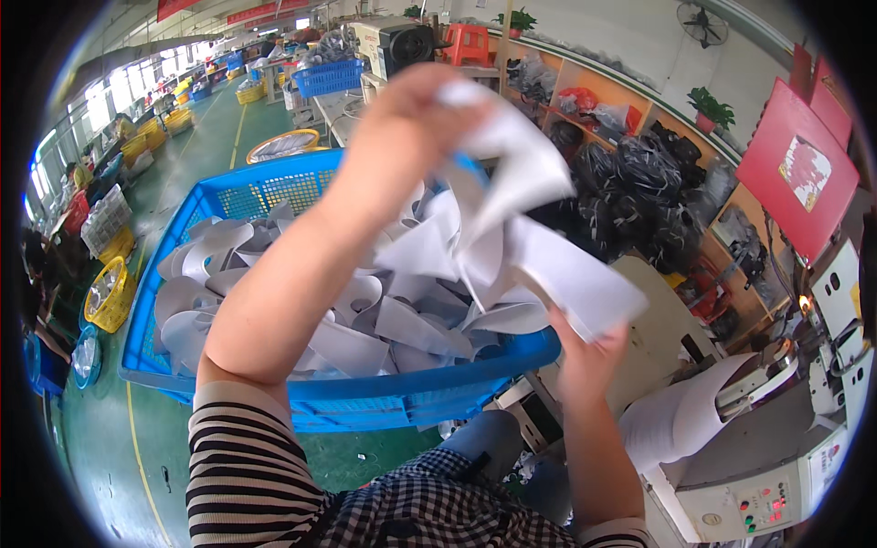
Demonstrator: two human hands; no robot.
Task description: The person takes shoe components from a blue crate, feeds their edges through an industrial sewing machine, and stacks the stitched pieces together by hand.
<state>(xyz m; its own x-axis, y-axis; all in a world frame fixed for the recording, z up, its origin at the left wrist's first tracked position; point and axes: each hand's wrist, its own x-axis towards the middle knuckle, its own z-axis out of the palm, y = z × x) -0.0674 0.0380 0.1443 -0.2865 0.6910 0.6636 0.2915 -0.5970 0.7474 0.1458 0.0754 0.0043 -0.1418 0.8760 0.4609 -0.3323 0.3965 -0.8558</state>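
My left hand (420, 114), smeared a little by motion, is raised over the far rim of a blue plastic basket (338, 393). Its fingers grip a curved white sheet piece (525, 173) that hangs down to the right. Lower and to the right, my right hand (589, 356) pinches the edge of a second white sheet piece (580, 274) above the basket's right end. The two pieces overlap in the middle, and I cannot tell whether they are joined there. Many loose curled white pieces (352, 342) fill the basket below my hands.
A machine with a control panel (763, 511) stands at the right, with a white sheet roll (681, 411) on its arm. Behind are shelves of black bundles (630, 173), a sewing machine (393, 46) and a red stool (468, 44). Yellow baskets (108, 292) line the green floor at left.
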